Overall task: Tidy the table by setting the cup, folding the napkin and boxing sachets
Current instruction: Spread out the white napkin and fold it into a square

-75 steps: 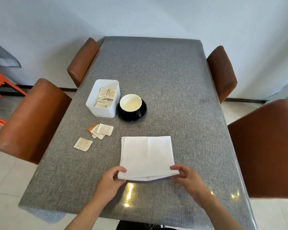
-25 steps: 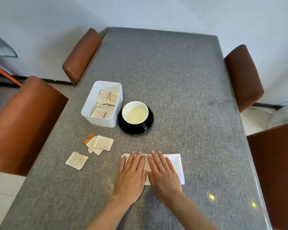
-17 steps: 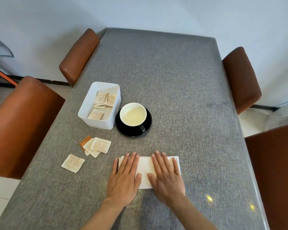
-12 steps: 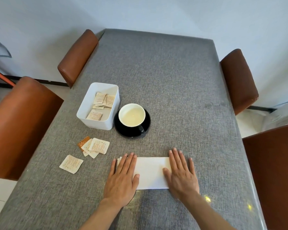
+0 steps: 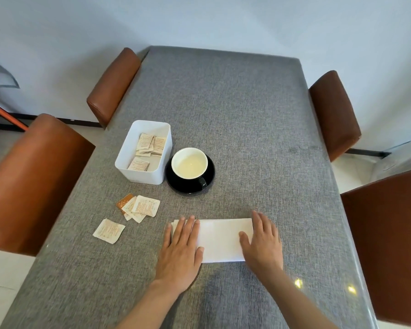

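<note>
Head view of a grey cloth-covered counter (image 5: 235, 110) with brown chairs along both sides. Left hand (image 5: 179, 252) and right hand (image 5: 261, 243) lie flat, palms down and fingers spread, each pressing one end of the napkin (image 5: 221, 239); neither pinches anything. The napkin is a white band folded into layers, lying near the counter's near edge with its long side running left to right; its left end shows stacked layer edges under the left fingers. The step in hand appears to be creasing the napkin fold. The cup (image 5: 189, 163) stands upright on a black saucer (image 5: 190, 184), just beside the white box (image 5: 144, 151), which already holds several sachets. Loose sachets remain on the counter to the left of the napkin: a small overlapping pile (image 5: 139, 207) and a single one (image 5: 109, 231) nearer the edge. By judgement, the cup is set, the napkin is nearly done, and the boxing is partly done. The next move likely calls either for one more fold, bringing one end over the other, or for lifting the hands and reaching left to pinch the thin, flat sachets off the cloth, where their low edges may resist a clean grasp.
</note>
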